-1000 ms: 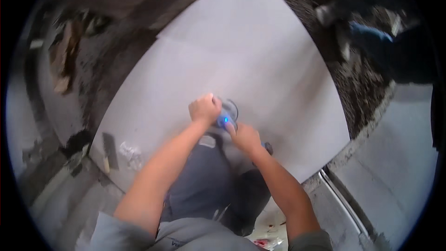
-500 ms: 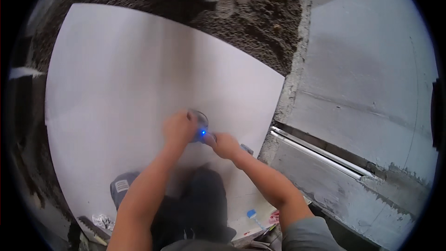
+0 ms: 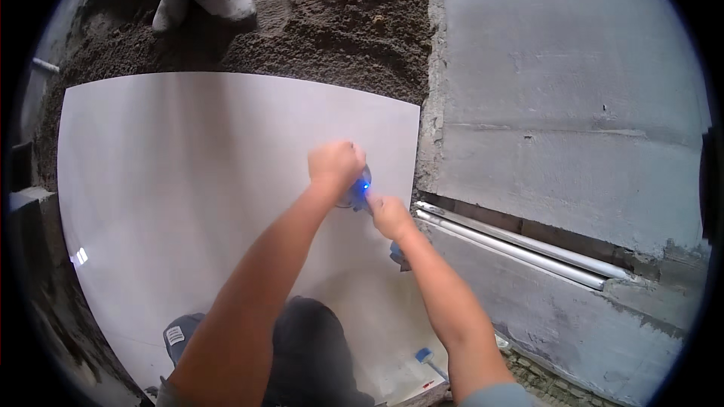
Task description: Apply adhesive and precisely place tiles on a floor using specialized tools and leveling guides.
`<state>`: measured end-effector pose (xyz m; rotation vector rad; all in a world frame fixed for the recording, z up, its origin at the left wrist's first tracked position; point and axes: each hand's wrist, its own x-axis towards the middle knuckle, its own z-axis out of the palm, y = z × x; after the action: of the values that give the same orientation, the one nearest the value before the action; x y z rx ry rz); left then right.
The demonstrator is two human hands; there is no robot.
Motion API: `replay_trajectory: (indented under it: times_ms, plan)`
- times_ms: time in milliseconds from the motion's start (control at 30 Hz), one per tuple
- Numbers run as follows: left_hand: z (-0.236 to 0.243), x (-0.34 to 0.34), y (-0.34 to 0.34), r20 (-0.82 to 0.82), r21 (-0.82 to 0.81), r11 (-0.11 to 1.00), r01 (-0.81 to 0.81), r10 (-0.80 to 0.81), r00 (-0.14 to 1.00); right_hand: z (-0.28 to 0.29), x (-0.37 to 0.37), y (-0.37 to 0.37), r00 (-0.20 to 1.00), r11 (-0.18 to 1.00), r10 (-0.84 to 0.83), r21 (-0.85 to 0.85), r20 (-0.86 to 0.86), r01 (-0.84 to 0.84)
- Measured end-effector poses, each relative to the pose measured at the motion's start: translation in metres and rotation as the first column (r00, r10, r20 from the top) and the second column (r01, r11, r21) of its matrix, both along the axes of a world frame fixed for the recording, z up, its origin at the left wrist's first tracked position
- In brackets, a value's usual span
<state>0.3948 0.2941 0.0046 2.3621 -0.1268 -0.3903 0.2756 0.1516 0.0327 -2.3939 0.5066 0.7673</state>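
A large glossy white tile (image 3: 173, 181) lies flat in front of me, and I kneel on its near part. Over its right half is a tile vibrator (image 3: 365, 179), a dark rounded tool with a lit blue light, blurred and mostly covered by my hands. My left hand (image 3: 335, 163) is closed over its top. Behind the light, my right hand (image 3: 392, 218) wraps round what looks like its handle. A blue-grey block (image 3: 398, 255) shows beside my right wrist; whether it belongs to the tool I cannot tell.
Dark loose sand (image 3: 332, 38) borders the tile's far edge, where another person's white-covered feet (image 3: 226, 0) stand. Right of the tile are a grey concrete surface (image 3: 558, 83) and metal pipes (image 3: 520, 252) in a groove. A small blue brush (image 3: 424, 356) lies near my right elbow.
Both hands have moved with the tile vibrator toward the tile's far right corner. My view has also turned and shifted, so the far feet appear further left.
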Motion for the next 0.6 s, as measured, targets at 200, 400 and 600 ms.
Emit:
replay_trajectory:
  times_ms: [200,400,600]
  plan:
    - [-0.011,0.017,-0.005,0.006,0.109,0.986,0.129,-0.131,0.991,-0.022,0.008,-0.010,0.995,0.990,0.062,0.124,0.084,-0.072]
    - [-0.027,-0.053,0.075,0.315,0.165,0.955,0.247,-0.288,0.904,-0.030,-0.025,0.023,0.874,0.870,0.474,0.100,0.109,-0.484]
    - [-0.009,-0.136,0.223,-0.120,0.117,0.887,-0.446,0.459,0.880,-0.001,-0.033,0.182,0.863,0.863,0.496,0.164,-0.098,-0.477]
